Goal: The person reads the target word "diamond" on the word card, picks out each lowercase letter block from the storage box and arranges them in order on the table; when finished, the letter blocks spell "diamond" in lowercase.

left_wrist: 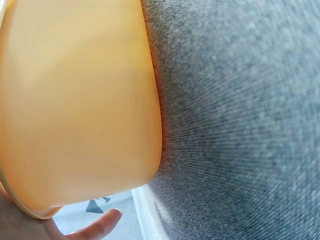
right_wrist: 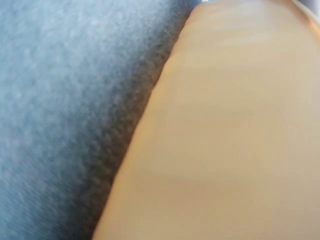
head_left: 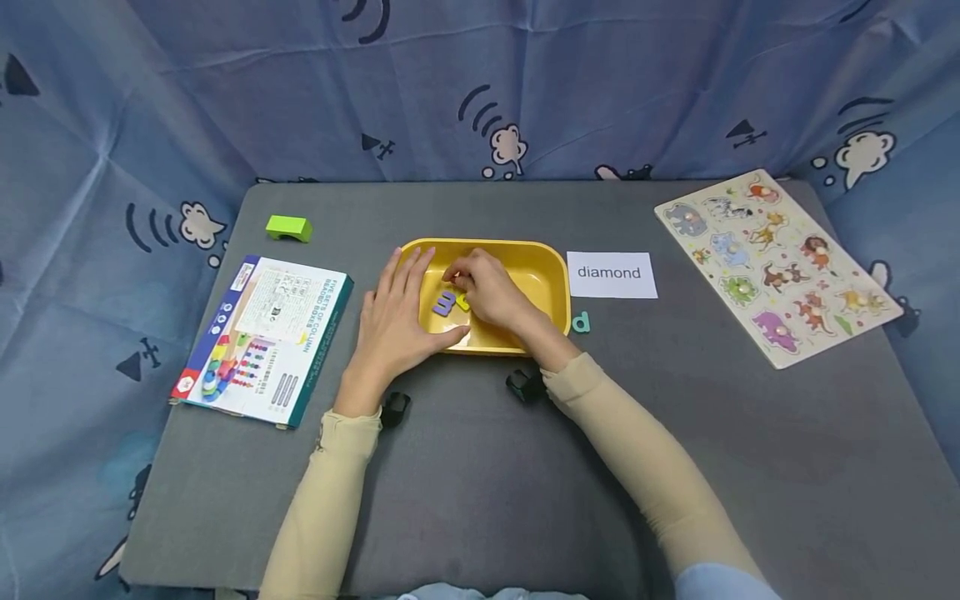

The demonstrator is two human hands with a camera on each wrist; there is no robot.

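While the left end of the yellow tray [head_left: 542, 271] is covered by the left hand [head_left: 390, 321], the right hand [head_left: 491, 292] is held inside, low beside the letters. Left fingers are spread and straight over the rim, thumb stretched over the near left corner; nothing is gripped. Right fingers are curled downward; whether a letter is pinched cannot be told, tips hidden.

A purple letter [head_left: 444, 303] and a yellow letter [head_left: 463, 302] are seen in the tray, just left of the right hand, the yellow one partly covered. A teal letter [head_left: 582, 322] is placed on the tabletop [head_left: 465, 483], just beside the tray's right end, below the card [head_left: 612, 283] printed "diamond". Mostly tray wall and tabletop are shown in the wrist views.

Likely trouble: the wrong letter could be caught, or two dragged together, because they are bunched close and partly screened by the right hand. The tray could be skidded or tipped if its left end is pressed too hard. The teal letter could be brushed aside by the right sleeve [head_left: 645, 462], since the forearm is angled close by. The box [head_left: 270, 342] and puzzle board [head_left: 776, 267] are set well apart, so a knock is judged unlikely.
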